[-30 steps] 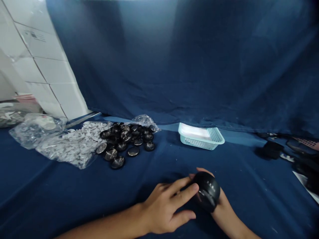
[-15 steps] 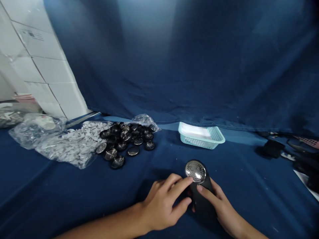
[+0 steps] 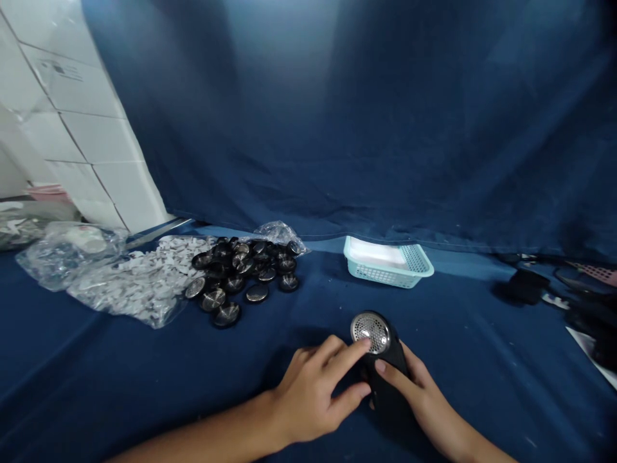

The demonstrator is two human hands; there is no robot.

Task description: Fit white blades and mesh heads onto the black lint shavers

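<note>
Gripping a black lint shaver [image 3: 389,381], the right hand [image 3: 427,402] holds the body of the tool between the thumb, which lies across its upper side, and fingers curled out of view beneath it. The shaver's round perforated metal head [image 3: 370,332] points away from the person, up and slightly left in the view. The tool sits at lower centre, over a blue cloth [image 3: 308,399]; whether its lower end touches the cloth cannot be determined. The left hand [image 3: 308,392] is not clenched. It stays relaxed and partly extended on the left side of the shaver, with the index fingertip [image 3: 364,345] touching the edge of the head.

A light-blue plastic basket [image 3: 388,265] stands on the cloth beyond the head. To the left lies a cluster of black discs with metal faces [image 3: 236,273], just beside a clear plastic bag of small white pieces [image 3: 144,283]. A second clear bag [image 3: 62,257] lies further left. A black object [image 3: 527,286] lies at the right, well apart from the basket. A white tiled wall [image 3: 81,116] rises at the upper left.
</note>
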